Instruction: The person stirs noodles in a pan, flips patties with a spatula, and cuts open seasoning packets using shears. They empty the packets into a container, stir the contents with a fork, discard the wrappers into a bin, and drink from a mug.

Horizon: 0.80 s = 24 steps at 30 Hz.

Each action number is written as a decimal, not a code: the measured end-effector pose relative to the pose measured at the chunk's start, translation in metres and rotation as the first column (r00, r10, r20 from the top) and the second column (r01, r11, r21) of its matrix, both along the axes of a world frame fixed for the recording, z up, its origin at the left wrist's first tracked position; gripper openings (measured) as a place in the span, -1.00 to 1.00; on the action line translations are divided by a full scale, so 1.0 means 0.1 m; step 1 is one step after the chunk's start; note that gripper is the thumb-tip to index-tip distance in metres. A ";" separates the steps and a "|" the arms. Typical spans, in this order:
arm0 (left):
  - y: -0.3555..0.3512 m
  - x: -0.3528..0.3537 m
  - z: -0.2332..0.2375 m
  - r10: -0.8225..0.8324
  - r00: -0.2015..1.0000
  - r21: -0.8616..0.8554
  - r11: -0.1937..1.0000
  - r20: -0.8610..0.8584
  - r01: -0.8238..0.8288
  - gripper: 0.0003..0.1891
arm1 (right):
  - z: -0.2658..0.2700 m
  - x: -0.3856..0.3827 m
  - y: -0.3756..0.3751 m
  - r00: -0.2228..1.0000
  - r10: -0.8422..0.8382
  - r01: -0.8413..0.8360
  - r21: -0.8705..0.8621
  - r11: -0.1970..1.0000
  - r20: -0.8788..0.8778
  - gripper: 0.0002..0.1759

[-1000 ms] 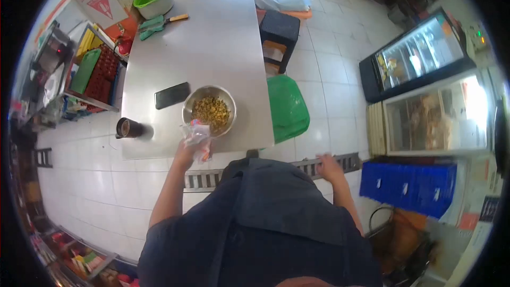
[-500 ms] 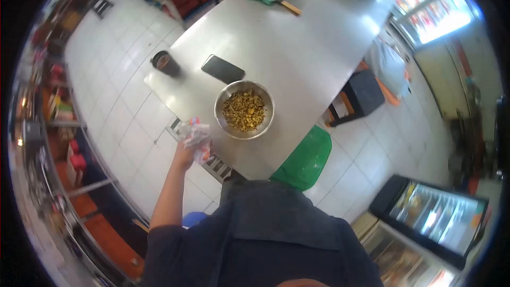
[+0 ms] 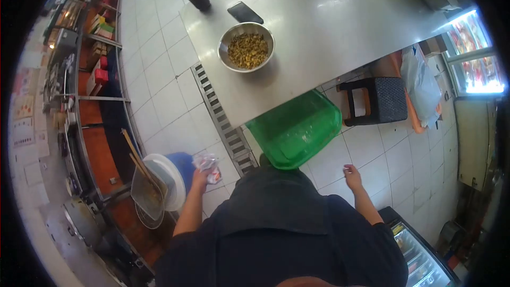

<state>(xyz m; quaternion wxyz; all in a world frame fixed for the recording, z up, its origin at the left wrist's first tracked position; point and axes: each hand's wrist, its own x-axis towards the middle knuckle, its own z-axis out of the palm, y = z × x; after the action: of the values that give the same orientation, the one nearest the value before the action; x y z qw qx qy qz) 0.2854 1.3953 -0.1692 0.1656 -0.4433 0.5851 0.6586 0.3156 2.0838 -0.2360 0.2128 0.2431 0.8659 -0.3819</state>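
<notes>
My left hand (image 3: 200, 179) is closed around a crumpled plastic wrapper (image 3: 208, 167), whitish with bits of red, held low over the floor beside a blue bucket. My right hand (image 3: 352, 176) hangs out to the right over the tiles, fingers loosely bent and slightly apart, with nothing I can make out in it. On the metal table (image 3: 305, 37) ahead stands a steel bowl (image 3: 224, 61) with a brown and yellow chopped mixture (image 3: 247, 51). A phone (image 3: 245, 13) and a dark cup (image 3: 198, 0) are beyond it.
A green plastic tub (image 3: 297, 133) is just in front of me under the table edge. A black stool (image 3: 380, 101) stands right. On the left are a blue bucket (image 3: 183, 167), a strainer (image 3: 149, 196) and shelving (image 3: 90, 138). A drain grate (image 3: 210, 95) crosses the floor.
My view has moved back from the table, so the bowl sits farther off. My left hand has carried the wrapper away from the table edge. My right hand has come into view.
</notes>
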 end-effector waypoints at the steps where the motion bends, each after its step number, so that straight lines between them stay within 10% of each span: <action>1: 0.14 0.04 -0.15 -0.068 0.997 -0.038 0.997 0.047 0.070 -0.61 | 0.05 0.02 -0.12 0.997 0.076 -0.075 -0.037 0.996 0.021 -0.63; 7: 1.28 0.37 -1.47 -0.338 0.940 0.153 0.932 0.043 0.328 -0.55 | 0.64 0.94 -0.23 0.937 0.201 -0.188 -0.074 0.979 0.287 -0.58; 9: 1.91 0.07 -0.81 -0.381 0.908 0.138 0.923 0.177 0.360 -0.55 | 0.56 1.40 0.07 0.937 0.222 -0.225 -0.020 0.974 0.271 -0.57; 11: 2.31 0.08 -1.88 -0.272 0.962 0.414 0.875 -0.007 0.250 -0.60 | 0.68 1.83 0.29 0.919 0.121 -0.142 0.029 0.989 0.376 -0.60; 13: 2.65 -0.20 -1.66 -0.173 0.940 0.751 0.567 -0.293 0.338 -0.65 | 0.39 2.47 0.93 0.865 0.259 -0.291 0.010 0.957 0.429 -0.59; 14: 2.83 -0.28 -1.33 -0.223 0.937 0.416 0.850 -0.269 0.322 -0.41 | 0.24 2.62 1.21 0.798 0.386 -0.420 -0.032 0.907 0.463 -0.59; 19: 3.37 -0.70 -1.78 -0.172 0.977 0.516 0.853 0.130 0.081 -0.10 | 0.43 2.79 1.60 0.950 0.177 -0.174 -0.036 0.984 0.258 -0.58; 21: 3.40 -0.75 -1.73 -0.216 0.970 0.367 0.898 -0.112 0.243 -0.07 | 0.73 2.60 1.30 0.939 0.115 -0.133 0.032 0.991 0.324 -0.53; 24: 3.14 -0.78 -1.36 -0.504 0.863 0.057 0.863 0.034 0.501 -0.09 | 0.72 2.60 1.18 0.937 0.068 -0.057 -0.042 0.997 0.342 -0.52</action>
<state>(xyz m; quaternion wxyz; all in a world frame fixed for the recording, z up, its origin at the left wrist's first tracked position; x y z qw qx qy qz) 0.2071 1.7096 -0.3049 0.3554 -0.2872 0.6608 0.5955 0.5754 2.2020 -0.1638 0.3764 0.2748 0.8167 -0.3403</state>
